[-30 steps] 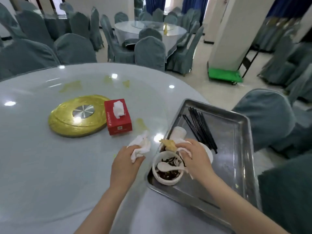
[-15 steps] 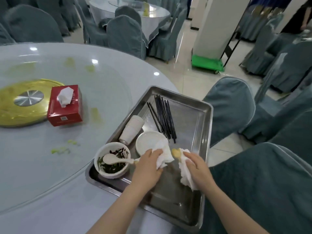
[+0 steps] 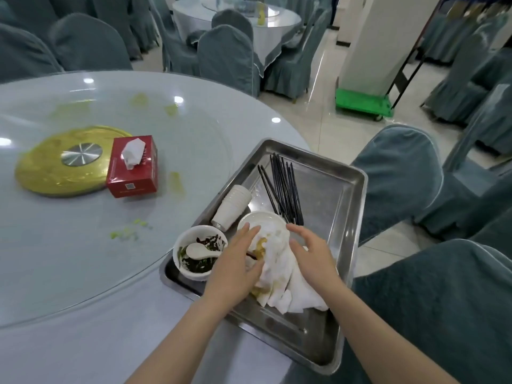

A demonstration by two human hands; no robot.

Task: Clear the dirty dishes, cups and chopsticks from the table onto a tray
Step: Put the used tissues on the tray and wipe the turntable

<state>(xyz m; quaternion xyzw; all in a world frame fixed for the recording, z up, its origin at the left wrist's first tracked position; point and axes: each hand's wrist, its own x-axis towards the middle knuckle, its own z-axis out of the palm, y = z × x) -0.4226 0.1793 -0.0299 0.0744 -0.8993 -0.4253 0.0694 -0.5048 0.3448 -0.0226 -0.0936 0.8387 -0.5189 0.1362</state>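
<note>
Tray (image 3: 343, 189) sitting on the table's (image 3: 69, 259) near edge, holding black chopsticks (image 3: 282, 187), stacked cups (image 3: 232, 206) lying on their side, a plate (image 3: 263, 220) and a bowl (image 3: 188, 270) with spoon (image 3: 199, 250). Left hand (image 3: 235, 267) and right hand (image 3: 313, 256) pressing, fingers loosely spread, on either side of crumpled, stained napkins (image 3: 285, 284) inside it. Red tissue box (image 3: 133, 167) standing farther back.

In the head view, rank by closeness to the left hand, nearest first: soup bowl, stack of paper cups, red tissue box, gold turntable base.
From the left hand:
1. Soup bowl, on the tray, right beside the hand on its left.
2. Stack of paper cups, lying on the tray, beyond the bowl.
3. Red tissue box, on the glass turntable, farther left.
4. Gold turntable base, left of the box.
</note>
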